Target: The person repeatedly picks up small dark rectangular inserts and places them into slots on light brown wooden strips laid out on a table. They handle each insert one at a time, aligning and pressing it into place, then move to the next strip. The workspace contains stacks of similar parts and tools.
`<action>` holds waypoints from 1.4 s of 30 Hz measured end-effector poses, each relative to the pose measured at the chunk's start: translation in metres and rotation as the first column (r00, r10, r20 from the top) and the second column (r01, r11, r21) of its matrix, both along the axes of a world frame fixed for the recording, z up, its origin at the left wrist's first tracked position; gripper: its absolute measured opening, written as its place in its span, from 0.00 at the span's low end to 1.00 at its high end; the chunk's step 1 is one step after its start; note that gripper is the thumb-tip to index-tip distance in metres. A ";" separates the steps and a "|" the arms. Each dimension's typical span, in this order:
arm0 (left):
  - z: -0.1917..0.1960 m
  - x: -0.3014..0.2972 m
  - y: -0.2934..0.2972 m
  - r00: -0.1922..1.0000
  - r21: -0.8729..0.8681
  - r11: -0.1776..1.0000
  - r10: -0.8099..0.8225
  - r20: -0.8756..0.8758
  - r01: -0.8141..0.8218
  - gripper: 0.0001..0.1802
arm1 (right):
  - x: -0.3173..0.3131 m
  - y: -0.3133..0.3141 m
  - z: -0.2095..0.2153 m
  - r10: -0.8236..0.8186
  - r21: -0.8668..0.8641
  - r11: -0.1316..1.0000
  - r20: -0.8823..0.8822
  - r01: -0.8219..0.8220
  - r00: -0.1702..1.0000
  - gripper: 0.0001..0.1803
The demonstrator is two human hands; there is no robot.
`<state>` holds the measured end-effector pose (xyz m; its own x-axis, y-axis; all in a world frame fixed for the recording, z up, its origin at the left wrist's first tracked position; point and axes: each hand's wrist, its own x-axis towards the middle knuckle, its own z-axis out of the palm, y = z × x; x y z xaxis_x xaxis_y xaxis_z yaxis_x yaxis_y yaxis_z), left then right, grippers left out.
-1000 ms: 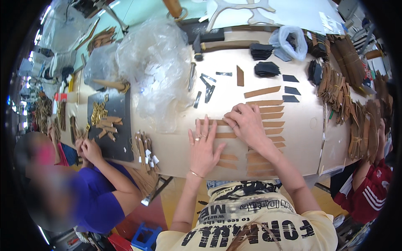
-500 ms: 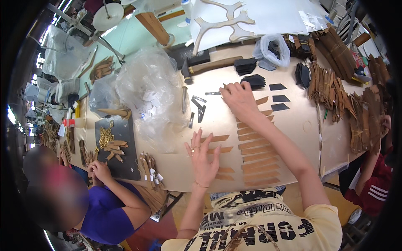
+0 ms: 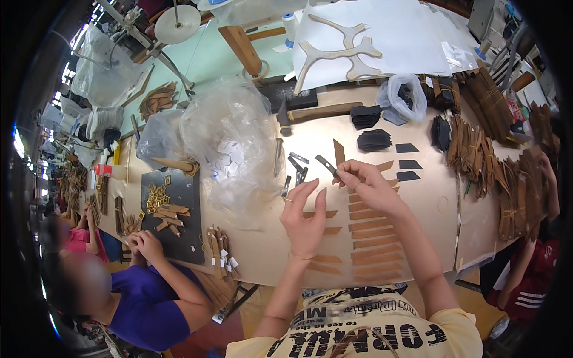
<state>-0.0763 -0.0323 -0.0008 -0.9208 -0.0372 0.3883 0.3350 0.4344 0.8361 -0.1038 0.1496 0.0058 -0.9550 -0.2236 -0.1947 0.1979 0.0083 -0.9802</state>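
Between the thumb and fingers of my right hand (image 3: 373, 190) is a small dark metal strip (image 3: 326, 165), tilted over the table. Beside it a tan leather strip (image 3: 339, 151) points away from the same fingers; whether it is gripped too I cannot tell. My left hand (image 3: 303, 224) hovers close by on the left, fingers apart, with nothing in it. Several similar metal strips (image 3: 299, 158) lie just beyond its fingertips. A column of slanted leather strips (image 3: 375, 244) runs under my right forearm, and a few more leather strips (image 3: 325, 231) lie by my left hand.
Crumpled clear plastic bags (image 3: 227, 131) and a hammer (image 3: 322, 112) lie beyond my hands. Stacked black pieces (image 3: 374, 140) and bundled brown strips (image 3: 471, 146) are at the right. A person in purple (image 3: 152, 304) works at the left by a dark board (image 3: 188, 235).
My right hand has drawn nearer, bringing a metal strip up off the table, with a leather strip now at its fingers. My left hand has moved up toward it. The view has shifted slightly.
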 end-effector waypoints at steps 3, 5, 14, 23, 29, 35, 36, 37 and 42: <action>0.011 0.004 0.009 1.000 0.004 1.000 0.008 -0.029 -0.008 0.15 | 0.016 -0.007 0.014 -0.047 0.037 0.998 -0.088 0.051 0.995 0.11; 0.014 0.005 0.009 0.985 0.242 0.970 -0.059 0.164 0.018 0.16 | 0.024 -0.008 0.019 0.012 0.379 0.912 -0.402 0.154 0.915 0.07; -0.009 0.024 0.009 0.651 0.651 0.758 -0.507 0.565 0.024 0.11 | 0.076 0.019 -0.008 0.432 0.778 0.518 -0.597 0.355 0.676 0.13; -0.011 0.012 0.044 0.734 0.639 0.760 -0.500 0.460 0.117 0.13 | 0.069 0.033 -0.014 -0.253 -0.064 0.961 0.188 0.269 0.949 0.16; -0.017 -0.006 0.050 0.748 0.564 0.819 -0.441 0.496 0.109 0.12 | 0.051 0.032 -0.017 -0.332 0.038 0.943 0.072 0.330 0.941 0.12; -0.024 -0.011 0.056 0.706 0.534 0.844 -0.402 0.583 0.040 0.10 | 0.037 0.038 -0.023 -0.327 0.122 0.941 0.094 0.315 0.940 0.09; -0.025 -0.012 0.057 0.702 0.545 0.838 -0.402 0.587 0.024 0.10 | 0.036 0.037 -0.024 -0.345 0.118 0.934 0.067 0.336 0.936 0.09; -0.027 -0.014 0.056 0.695 0.537 0.844 -0.391 0.604 0.009 0.10 | 0.035 0.037 -0.025 -0.350 0.162 0.927 0.053 0.338 0.935 0.09; -0.033 -0.025 0.054 0.713 0.433 0.901 -0.295 0.636 -0.013 0.09 | 0.024 0.032 -0.034 -0.332 0.391 0.832 -0.216 0.393 0.918 0.08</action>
